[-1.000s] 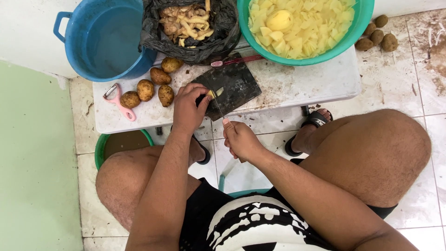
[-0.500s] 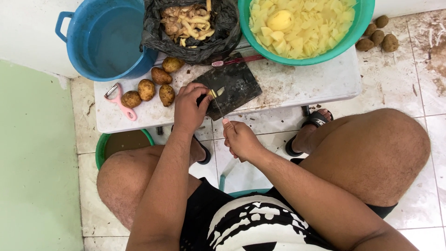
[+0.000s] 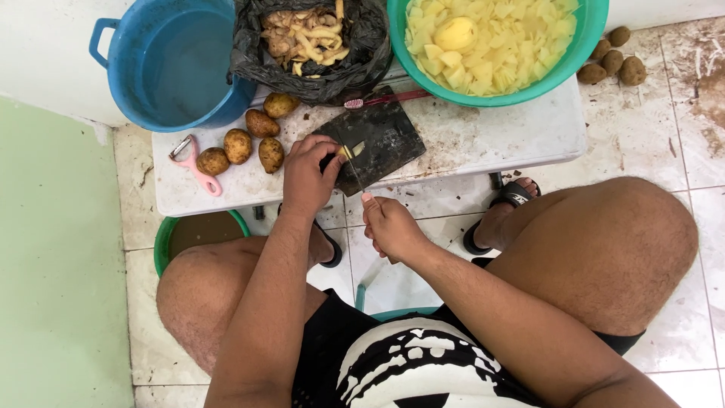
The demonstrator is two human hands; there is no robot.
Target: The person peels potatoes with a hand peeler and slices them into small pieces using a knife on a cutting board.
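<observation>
My left hand [image 3: 306, 175] presses a small yellow potato piece [image 3: 350, 151] onto a dark cutting board [image 3: 381, 140] on a low white table [image 3: 491, 140]. In my right hand [image 3: 389, 225] is a thin knife [image 3: 355, 175], gripped by its handle, with the blade running up to the potato piece. The board lies near the table's front edge. Several unpeeled potatoes [image 3: 240, 146] lie on the table left of my left hand.
A green bowl of cut potato [image 3: 487, 38], a black bag of peels [image 3: 310, 41] and a blue pot of water [image 3: 177, 64] stand at the back. A pink peeler [image 3: 192, 162] lies left. More potatoes [image 3: 612, 57] sit on the tiled floor. A green bucket [image 3: 196, 230] stands under the table.
</observation>
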